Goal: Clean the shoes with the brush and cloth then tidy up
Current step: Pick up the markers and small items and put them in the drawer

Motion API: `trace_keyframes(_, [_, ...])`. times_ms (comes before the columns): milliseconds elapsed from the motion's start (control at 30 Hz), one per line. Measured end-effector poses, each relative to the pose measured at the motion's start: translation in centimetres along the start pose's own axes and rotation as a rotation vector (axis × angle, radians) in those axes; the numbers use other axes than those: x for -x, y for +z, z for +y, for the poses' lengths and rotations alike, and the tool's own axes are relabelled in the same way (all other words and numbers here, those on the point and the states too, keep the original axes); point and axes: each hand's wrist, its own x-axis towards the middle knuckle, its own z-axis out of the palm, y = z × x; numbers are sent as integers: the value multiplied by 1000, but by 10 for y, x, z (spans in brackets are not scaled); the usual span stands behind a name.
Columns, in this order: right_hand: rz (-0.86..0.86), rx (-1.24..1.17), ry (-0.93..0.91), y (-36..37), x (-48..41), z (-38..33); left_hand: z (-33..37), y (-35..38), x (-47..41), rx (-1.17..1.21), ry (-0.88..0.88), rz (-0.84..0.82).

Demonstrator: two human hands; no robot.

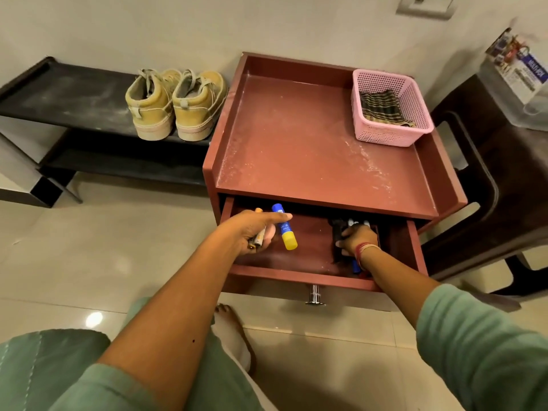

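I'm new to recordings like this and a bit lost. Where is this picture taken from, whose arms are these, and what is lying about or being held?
There is no machine here. The one picture comes from a wide-angle camera on a person's head, looking down at their own arms. The left hand grips a few pens and a blue and yellow stick over the open drawer of a red-brown cabinet. The right hand reaches into the drawer, fingers curled on a dark object; whether it is the brush I cannot tell. On the cabinet's top stands a pink basket with a striped cloth in it. To the left, a pair of tan shoes stands on a black rack.
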Motion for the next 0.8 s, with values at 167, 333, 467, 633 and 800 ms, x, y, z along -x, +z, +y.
trace_keyframes(167, [-65, 144, 26, -3, -5, 7, 2, 0, -1, 9, 3, 15])
trace_keyframes(333, [92, 348, -44, -4, 6, 7, 2, 3, -1, -12, 16, 24])
trace_keyframes(467, [137, 52, -182, -4, 23, -11, -1, 6, 0, -55, 13, 34])
trace_keyframes(633, [-522, -746, -149, -8, 89, -55, -1, 9, -3, -145, 49, 60])
trace_keyframes(800, [-717, -742, -158, -4, 102, -57, -3, 23, 1, -274, 85, 8])
